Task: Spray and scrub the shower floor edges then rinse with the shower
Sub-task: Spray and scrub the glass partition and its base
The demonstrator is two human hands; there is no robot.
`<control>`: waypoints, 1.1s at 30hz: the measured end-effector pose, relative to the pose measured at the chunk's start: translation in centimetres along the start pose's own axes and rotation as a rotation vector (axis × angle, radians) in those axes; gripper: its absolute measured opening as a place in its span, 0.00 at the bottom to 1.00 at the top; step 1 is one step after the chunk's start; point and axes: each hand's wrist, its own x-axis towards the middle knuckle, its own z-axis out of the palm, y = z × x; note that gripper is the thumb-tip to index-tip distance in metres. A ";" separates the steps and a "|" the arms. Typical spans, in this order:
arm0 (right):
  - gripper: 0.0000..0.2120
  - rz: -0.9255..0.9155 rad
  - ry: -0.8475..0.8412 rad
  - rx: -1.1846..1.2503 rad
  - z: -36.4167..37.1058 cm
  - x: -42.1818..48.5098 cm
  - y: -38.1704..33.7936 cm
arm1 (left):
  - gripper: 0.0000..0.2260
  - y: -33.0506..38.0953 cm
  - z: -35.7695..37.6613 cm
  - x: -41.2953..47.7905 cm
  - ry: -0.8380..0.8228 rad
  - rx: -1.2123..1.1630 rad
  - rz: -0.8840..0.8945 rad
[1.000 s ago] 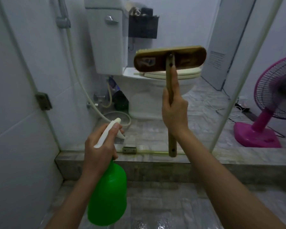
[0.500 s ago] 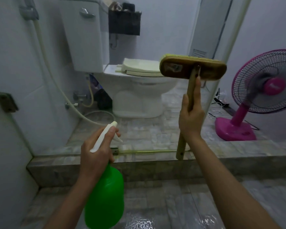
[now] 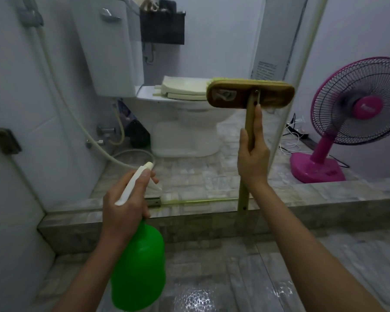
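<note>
My left hand [image 3: 124, 203] grips the white trigger head of a green spray bottle [image 3: 139, 271], nozzle pointing forward toward the stone kerb [image 3: 212, 224] of the shower. My right hand [image 3: 253, 158] holds the wooden handle of a scrub brush [image 3: 250, 94] upright, brush head at the top with yellow-green bristles facing away. The wet tiled shower floor [image 3: 234, 278] lies below both arms. A shower hose [image 3: 61, 93] hangs down the left wall.
A glass panel stands on the kerb, its metal edge post [image 3: 295, 91] just right of the brush. Behind it are a white toilet [image 3: 185, 122] and a black wall holder [image 3: 162, 28]. A pink fan [image 3: 347, 118] stands at right with cables on the floor.
The view has swung left then settled; the brush drifted right across the toilet toward the glass edge. Both hands keep the same hold on bottle and brush.
</note>
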 end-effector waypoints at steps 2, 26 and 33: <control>0.26 -0.026 -0.058 -0.019 0.6 -1.8 0.6 | 0.08 0.2 -0.4 0.0 0.019 -0.017 -0.006; 0.36 -0.373 -0.568 -0.354 14.4 -9.6 -9.5 | 0.11 0.6 -11.9 -0.6 0.248 0.147 0.003; 0.41 -0.223 -0.702 -0.365 8.1 -13.2 -3.3 | 0.09 0.7 -12.7 -0.4 0.289 0.133 -0.003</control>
